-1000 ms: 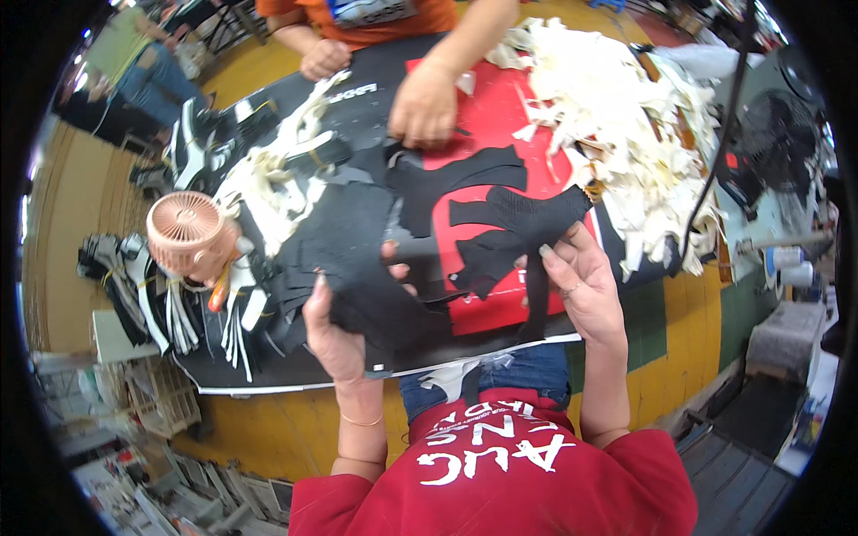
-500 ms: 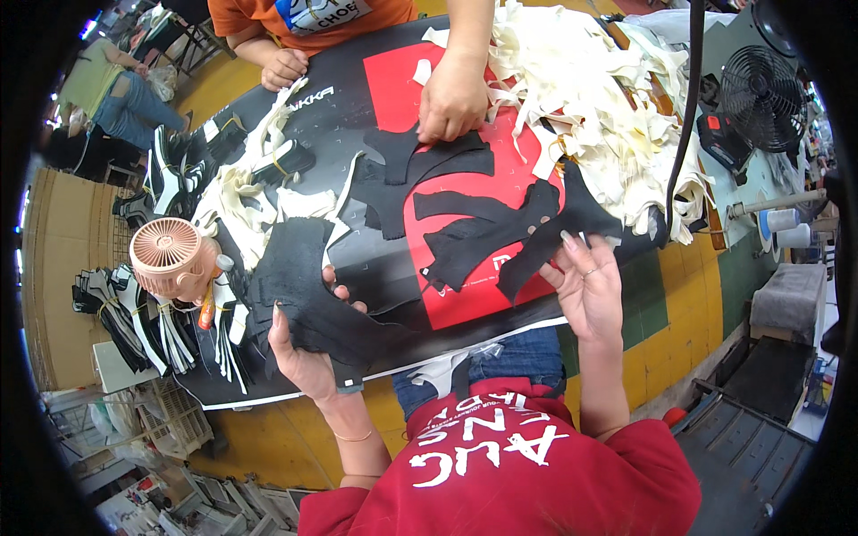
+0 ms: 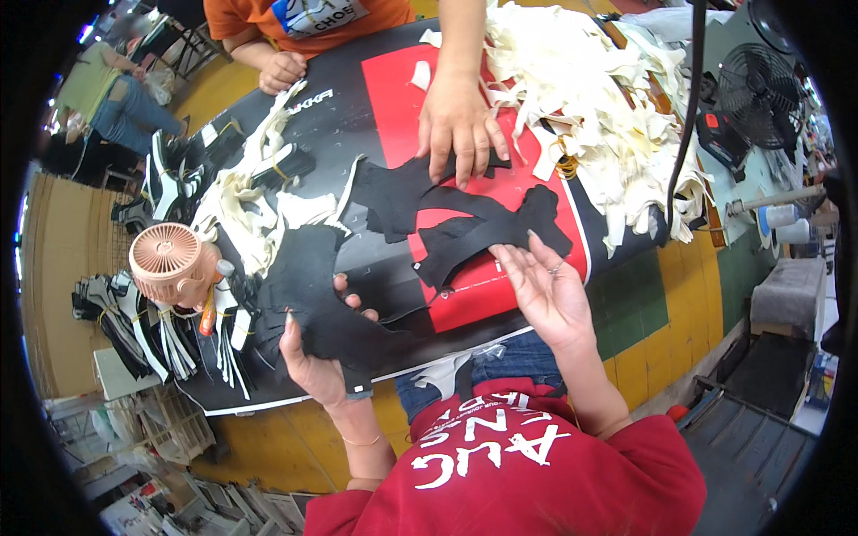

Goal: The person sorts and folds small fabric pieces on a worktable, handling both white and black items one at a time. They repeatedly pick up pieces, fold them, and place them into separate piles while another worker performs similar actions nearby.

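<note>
My left hand [image 3: 313, 362] is closed around a thick stack of black cut fabric pieces [image 3: 308, 277], held up over the near left of the table. My right hand [image 3: 550, 290] has its fingers stretched and apart. Its fingertips touch the near edge of a black fabric piece [image 3: 536, 219] lying in a loose pile on the red part of the table cover. Across the table, a co-worker's hand [image 3: 460, 129] is spread flat on more black pieces [image 3: 393, 201], while their other hand [image 3: 282, 71] rests by a strip of cream cloth.
Cream fabric scraps [image 3: 590, 98] heap at the far right, with more cream strips [image 3: 237, 210] at left. A pink fan [image 3: 170, 263] stands at the left edge beside bundled black-and-white pieces [image 3: 147, 322]. A dark cable [image 3: 686, 116] hangs on the right, near a black fan [image 3: 760, 94].
My right hand has moved left, and the black piece it pinched now lies on the pile. The co-worker's hand has spread out over the black pieces. My left hand keeps its stack.
</note>
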Demonstrator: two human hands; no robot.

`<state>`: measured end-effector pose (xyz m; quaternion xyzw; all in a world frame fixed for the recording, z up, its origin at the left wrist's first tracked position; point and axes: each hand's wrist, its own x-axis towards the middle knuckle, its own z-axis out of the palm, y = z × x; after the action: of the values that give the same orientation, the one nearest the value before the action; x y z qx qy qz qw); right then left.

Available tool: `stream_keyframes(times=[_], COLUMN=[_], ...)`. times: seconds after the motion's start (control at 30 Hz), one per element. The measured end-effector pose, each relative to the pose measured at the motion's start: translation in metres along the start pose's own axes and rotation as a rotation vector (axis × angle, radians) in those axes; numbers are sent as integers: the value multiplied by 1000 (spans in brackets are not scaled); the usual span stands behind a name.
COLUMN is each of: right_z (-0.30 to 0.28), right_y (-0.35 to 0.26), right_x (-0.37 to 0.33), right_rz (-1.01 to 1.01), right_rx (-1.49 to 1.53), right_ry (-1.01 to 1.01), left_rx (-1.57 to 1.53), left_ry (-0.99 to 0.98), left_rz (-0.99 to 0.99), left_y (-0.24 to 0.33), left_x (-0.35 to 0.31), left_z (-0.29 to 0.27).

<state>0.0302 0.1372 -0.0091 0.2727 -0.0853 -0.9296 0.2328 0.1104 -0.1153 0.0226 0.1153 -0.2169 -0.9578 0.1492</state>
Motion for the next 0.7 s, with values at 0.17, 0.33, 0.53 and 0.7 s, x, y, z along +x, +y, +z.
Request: stream_keyframes(times=[0.17,0.33,0.53,0.7], right_z=[-2,-8,14,34], right_y=[16,30,42,69], right_x=[-6,-22,-24,2], right_rz=[266,403,-428,-660], right_rx=[-172,-455,-1675,-2096], right_ry=[161,63,-209,-420], left_rx=[-36,-86,46,406], left_ry=[-27,-38,-98,227], left_rz=[-58,-118,-163,-300], left_y=[-6,-6,-13,-34], left_x=[-2,-3,-5,-6], left_z=[5,13,21,7])
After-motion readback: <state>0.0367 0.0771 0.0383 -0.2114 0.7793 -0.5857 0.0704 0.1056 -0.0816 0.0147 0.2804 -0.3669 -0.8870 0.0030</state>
